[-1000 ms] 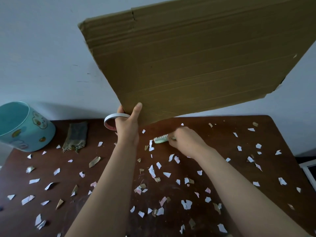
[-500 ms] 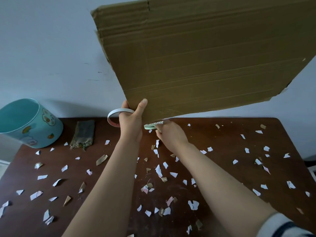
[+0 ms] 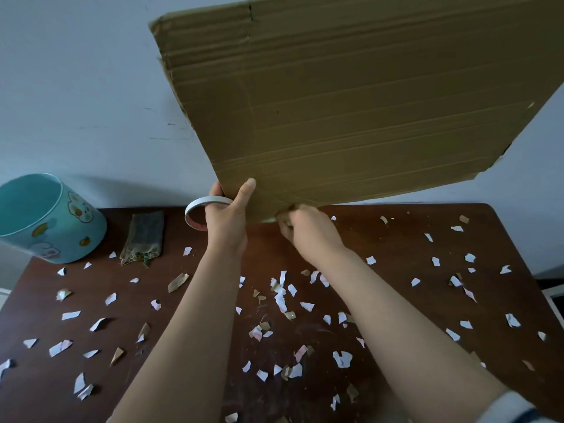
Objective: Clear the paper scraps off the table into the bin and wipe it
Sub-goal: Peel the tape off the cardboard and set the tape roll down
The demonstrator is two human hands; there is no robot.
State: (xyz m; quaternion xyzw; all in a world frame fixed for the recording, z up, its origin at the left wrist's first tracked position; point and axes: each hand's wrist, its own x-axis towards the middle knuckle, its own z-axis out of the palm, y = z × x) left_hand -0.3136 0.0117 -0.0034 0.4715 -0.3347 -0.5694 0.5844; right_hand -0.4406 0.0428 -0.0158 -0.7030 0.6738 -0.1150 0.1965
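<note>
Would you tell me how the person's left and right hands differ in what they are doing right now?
The left hand grips the cardboard sheet by its lower corner, thumb on its near face; the right hand curls under the sheet's lower edge. The left hand also carries a tape roll; the right hand seems to hold a pale green item, mostly hidden. Both are above the table.

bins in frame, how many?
1. A teal bin at the far left, by the table's back-left corner, left of the cloth. The raised cardboard blocks the view behind it, so another could be hidden there.
</note>
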